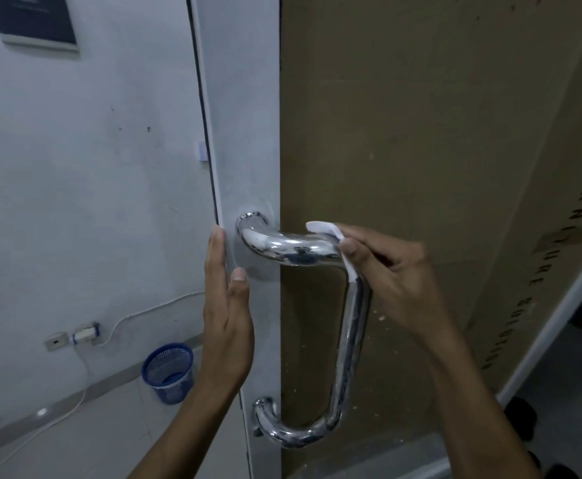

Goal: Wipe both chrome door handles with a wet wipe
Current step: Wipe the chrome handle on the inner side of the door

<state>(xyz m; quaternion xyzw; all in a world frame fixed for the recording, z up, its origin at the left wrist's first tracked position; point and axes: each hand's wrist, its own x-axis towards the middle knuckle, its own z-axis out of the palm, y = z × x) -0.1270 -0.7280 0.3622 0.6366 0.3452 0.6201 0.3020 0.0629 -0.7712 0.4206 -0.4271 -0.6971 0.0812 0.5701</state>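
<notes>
1. Head view: chrome handle (348, 326) is a D-shaped pull on the door stile (248, 133); upper arm runs out from the stile, long bar drops from the bend.
2. Right hand (396, 271) pinches the wet wipe (324, 229) around the handle's upper bend.
3. Left hand (225, 305) lies flat, fingers straight, against the stile just left of the handle's top mount.
4. Judgement: unwiped bar lies below the right hand; stroke should follow its axis downward.
</notes>
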